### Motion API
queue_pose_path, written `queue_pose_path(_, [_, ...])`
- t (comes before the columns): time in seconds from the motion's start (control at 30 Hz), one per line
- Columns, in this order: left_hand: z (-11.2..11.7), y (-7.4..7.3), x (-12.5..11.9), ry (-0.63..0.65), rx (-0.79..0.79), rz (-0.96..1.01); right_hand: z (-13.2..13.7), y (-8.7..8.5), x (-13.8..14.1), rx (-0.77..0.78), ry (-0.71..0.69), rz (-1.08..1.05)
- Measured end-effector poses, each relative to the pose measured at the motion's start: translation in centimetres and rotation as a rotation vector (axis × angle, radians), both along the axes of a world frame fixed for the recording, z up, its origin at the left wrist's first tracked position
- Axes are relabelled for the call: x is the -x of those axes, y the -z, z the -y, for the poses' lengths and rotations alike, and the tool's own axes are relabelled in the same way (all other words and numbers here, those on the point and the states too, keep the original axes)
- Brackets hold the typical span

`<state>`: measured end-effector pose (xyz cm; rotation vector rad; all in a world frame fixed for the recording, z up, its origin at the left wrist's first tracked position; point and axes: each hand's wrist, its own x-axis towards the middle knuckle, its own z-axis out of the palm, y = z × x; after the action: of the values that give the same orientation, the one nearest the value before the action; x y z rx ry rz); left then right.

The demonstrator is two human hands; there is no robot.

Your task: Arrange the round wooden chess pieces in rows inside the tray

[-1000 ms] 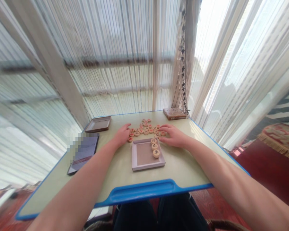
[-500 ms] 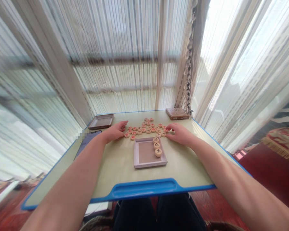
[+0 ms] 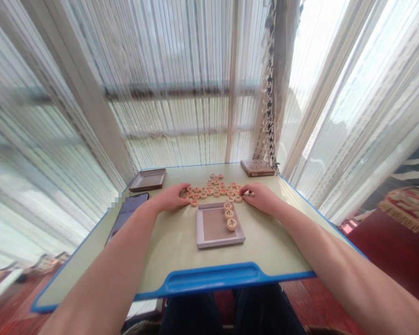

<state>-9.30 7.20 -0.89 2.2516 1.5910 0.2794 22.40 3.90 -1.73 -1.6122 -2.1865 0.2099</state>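
Several round wooden Chinese chess pieces (image 3: 216, 193) with red or black characters lie in a loose cluster on the table. At the cluster's left end, my left hand (image 3: 172, 197) is open, its curved fingers and thumb touching the outermost pieces. My right hand (image 3: 260, 197) rests at the right end, fingers bent and thumb apart, the fingertips against the edge pieces. Just in front of the cluster is a shallow box tray (image 3: 214, 244). Along its right side, three black-character pieces (image 3: 229, 214) stand in a column.
The pale table (image 3: 275, 251) has a blue rim with a moulded trough (image 3: 212, 277) at the front. A phone (image 3: 129, 211) lies by my left forearm. A second shallow tray (image 3: 147, 180) sits at the back left, a brown box (image 3: 257, 168) at the back right. Curtains hang behind.
My left hand has moved right, from beside the cluster to touching its left pieces. More of the phone shows. My right hand stays at the right end.
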Motion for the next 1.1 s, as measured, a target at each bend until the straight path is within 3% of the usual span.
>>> queue_pose_path(0.17, [-0.2, -0.2, -0.2, -0.099, -0.126, -0.149, -0.3, 0.2, -0.1, -0.041, 0.001, 0.007])
queue_pose_path(0.27, [-0.2, -0.5, 0.0, -0.165, -0.095, -0.203, -0.4, 0.4, -0.1, -0.069, -0.008, 0.000])
queue_pose_path(0.5, [0.3, -1.1, -0.7, -0.148, -0.068, -0.008, -0.4, 0.4, -0.1, -0.074, -0.026, -0.011])
queue_pose_path(0.77, [-0.6, -0.1, -0.2, -0.122, -0.086, 0.175, -0.1, 0.0, 0.2, -0.052, -0.036, 0.013])
queue_pose_path(1.1, [-0.2, 0.1, -1.2, -0.120, -0.242, 0.061, 0.0, -0.1, 0.3, -0.055, -0.073, -0.014])
